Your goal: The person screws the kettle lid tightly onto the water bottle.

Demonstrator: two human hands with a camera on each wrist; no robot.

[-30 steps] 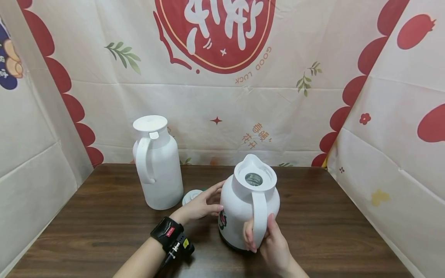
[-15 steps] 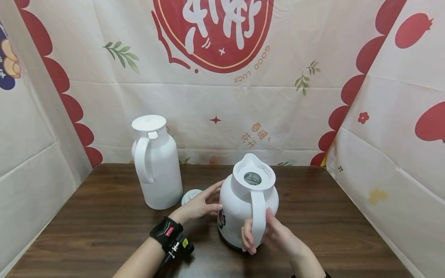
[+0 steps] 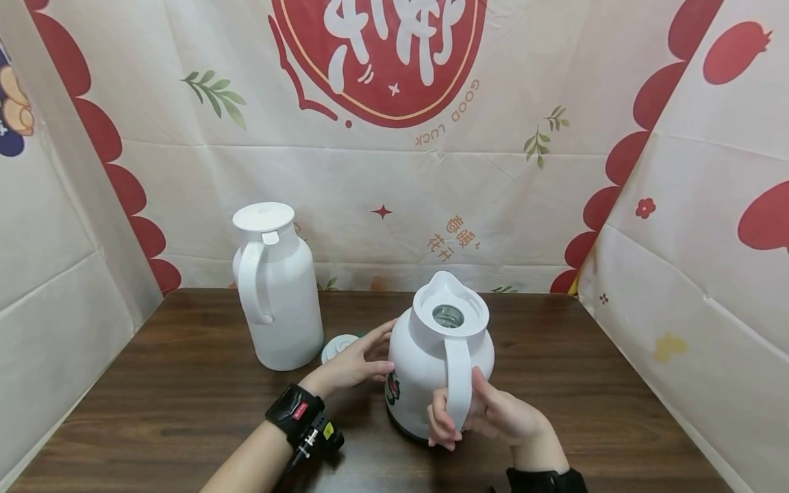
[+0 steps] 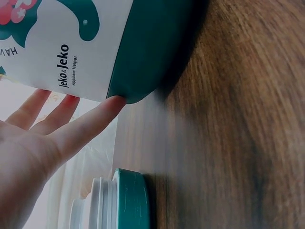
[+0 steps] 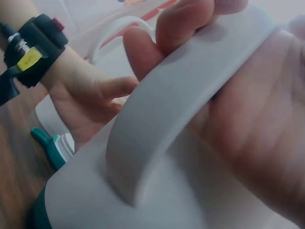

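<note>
White jug [image 3: 419, 370], handle [image 3: 458, 376] seemingly inside right hand [image 3: 490, 414]

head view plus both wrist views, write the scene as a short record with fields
surface: dark brown wood-grain table
in hand: round-bellied white jug with green base, upright, uncovered
right hand: fingers curled round the jug's curved white handle
left hand: fingertips against the jug's side
second vessel: tall white jug with flat round lid, upright
loose part: round white-and-green stopper on the table, between the jugs
</note>
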